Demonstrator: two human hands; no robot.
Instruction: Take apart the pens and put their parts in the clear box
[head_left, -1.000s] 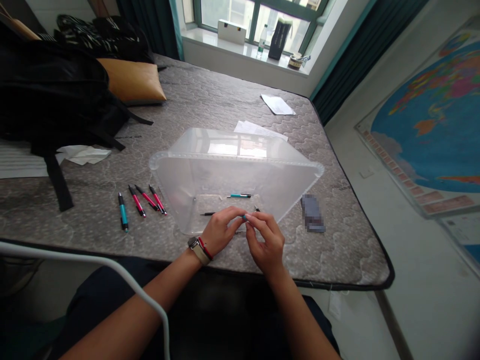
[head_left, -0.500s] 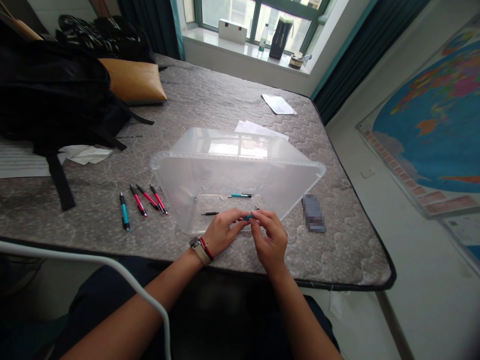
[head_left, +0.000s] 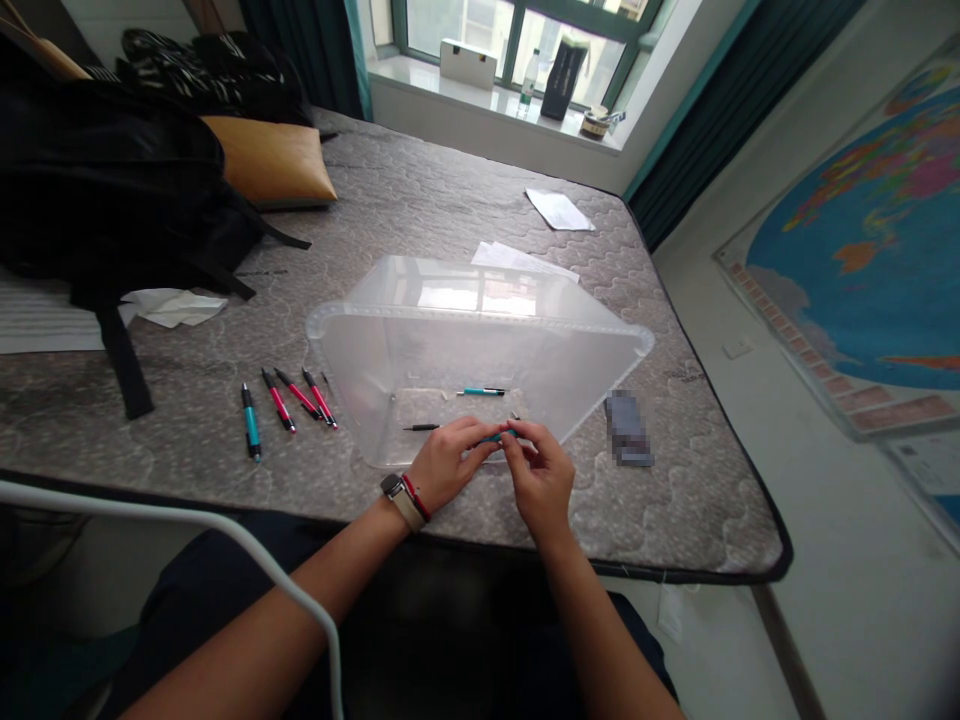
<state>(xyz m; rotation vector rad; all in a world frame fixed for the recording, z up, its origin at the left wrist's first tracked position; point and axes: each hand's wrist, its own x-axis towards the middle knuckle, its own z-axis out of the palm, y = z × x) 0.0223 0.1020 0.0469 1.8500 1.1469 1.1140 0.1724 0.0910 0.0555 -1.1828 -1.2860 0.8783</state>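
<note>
My left hand [head_left: 450,460] and my right hand [head_left: 541,478] meet at the near side of a clear plastic bin [head_left: 360,385] lying on its side. Both pinch a teal pen piece [head_left: 495,437] between thumb and fingertips; my fingers cover its ends, so I cannot tell whether it is a whole pen. Inside the bin, past my fingers, lies a teal pen [head_left: 484,392]. A thin black pen part [head_left: 421,428] rests there too, just left of my left hand. A small dark tip [head_left: 515,415] pokes out behind my right fingers.
Left of the bin lie a teal pen [head_left: 250,422] and several pink pens [head_left: 279,402]. A blurred phone-like object [head_left: 628,428] is right of it. Papers [head_left: 517,258] lie behind; a black backpack [head_left: 112,180] fills the left. A white cable [head_left: 225,535] crosses in front.
My right fingertips have shifted slightly right, and more of the teal piece shows between my hands. The bin and the loose pens stay where they were.
</note>
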